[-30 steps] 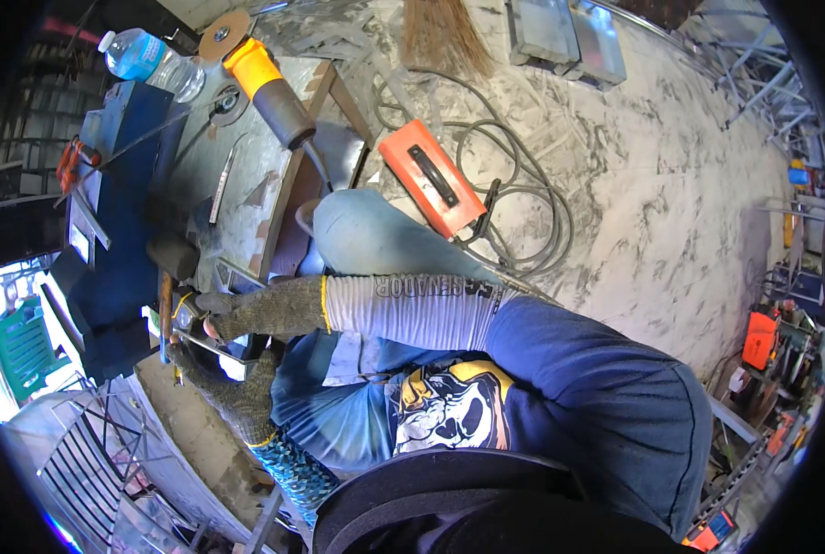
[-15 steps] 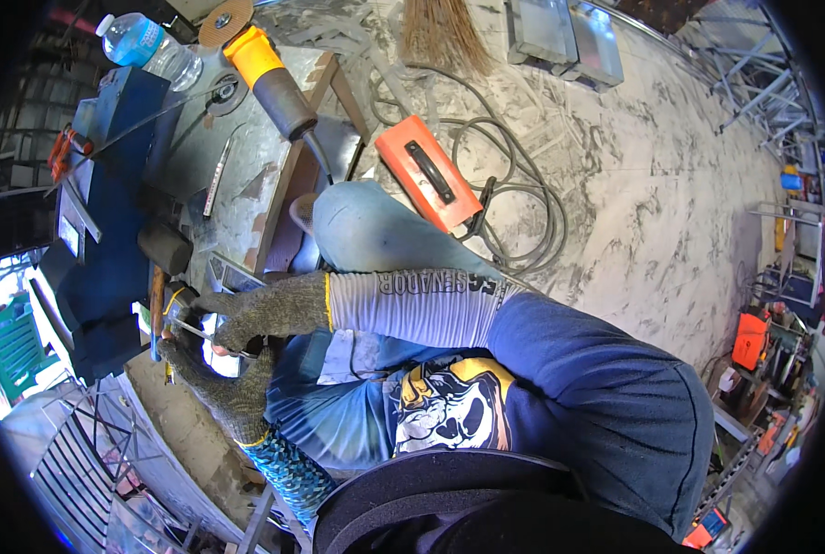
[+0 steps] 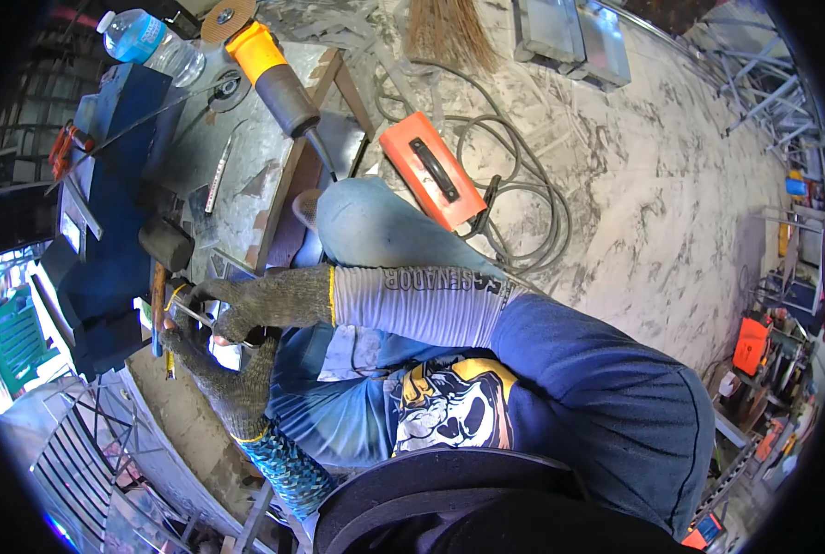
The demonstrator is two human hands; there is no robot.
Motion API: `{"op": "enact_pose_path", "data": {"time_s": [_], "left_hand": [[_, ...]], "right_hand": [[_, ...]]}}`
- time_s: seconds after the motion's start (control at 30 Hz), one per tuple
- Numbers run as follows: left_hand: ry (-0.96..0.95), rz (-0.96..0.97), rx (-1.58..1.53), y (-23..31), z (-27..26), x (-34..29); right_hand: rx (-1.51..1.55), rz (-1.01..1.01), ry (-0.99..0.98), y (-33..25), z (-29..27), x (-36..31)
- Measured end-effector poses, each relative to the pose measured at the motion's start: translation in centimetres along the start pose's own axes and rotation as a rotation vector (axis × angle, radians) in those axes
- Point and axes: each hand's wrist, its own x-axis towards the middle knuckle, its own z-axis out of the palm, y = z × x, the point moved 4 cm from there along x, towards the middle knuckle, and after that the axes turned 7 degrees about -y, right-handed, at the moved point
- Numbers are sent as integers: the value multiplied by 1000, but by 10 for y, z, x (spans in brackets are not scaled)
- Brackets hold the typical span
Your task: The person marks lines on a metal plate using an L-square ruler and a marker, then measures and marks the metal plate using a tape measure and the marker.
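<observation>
My right hand [image 3: 246, 309], in a grey knitted work glove, reaches left with its fingers curled round a thin metal strip [image 3: 194, 315]. Just below it, my left hand [image 3: 228, 383], gloved alike, has its thumb and fingers closed about the same strip from the near side. Part of the strip is hidden by the gloves. Beyond the fingertips rests a mallet with a black head [image 3: 165, 243] and a wooden handle [image 3: 158, 291]. It lies against the dark blue metal block [image 3: 117, 222].
On the metal-topped bench are an angle grinder [image 3: 274, 83], a loose disc [image 3: 225, 93] and a water bottle [image 3: 151, 44]. An orange clamp [image 3: 68, 150] sits at the far left. An orange box with a black handle [image 3: 431, 171], coiled cable [image 3: 553, 217] and a broom [image 3: 445, 37] are on the floor.
The strip has tilted slightly, and the gap between my gloved hands looks narrower. Both hands stay in nearly the same place; the whole view has shifted a little.
</observation>
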Motion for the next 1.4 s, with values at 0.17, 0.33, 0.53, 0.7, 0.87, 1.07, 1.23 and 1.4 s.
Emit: {"op": "enact_pose_path", "data": {"time_s": [0.17,0.33,0.53,0.7,0.87,1.07,1.23,1.4], "left_hand": [[2,-17,-13,24,1,10],[-69,-83,-33,38,0,24],[-154,-164,-64,37,2,25],[-54,35,48,3,6,6],[-47,-4,36,5,7,9],[36,89,154,-21,5,-3],[-5,-3,6,-8,10,-5],[-85,40,-45,-3,12,3]], "right_hand": [[45,-38,-11,1,5,-4],[146,25,25,-11,13,-17],[-60,109,79,-18,13,-20],[-267,59,-13,-15,12,-20],[-144,135,-3,-1,7,-18],[-96,88,27,-19,14,-16],[-146,89,45,0,0,-13],[-118,96,48,2,1,-8]]}}
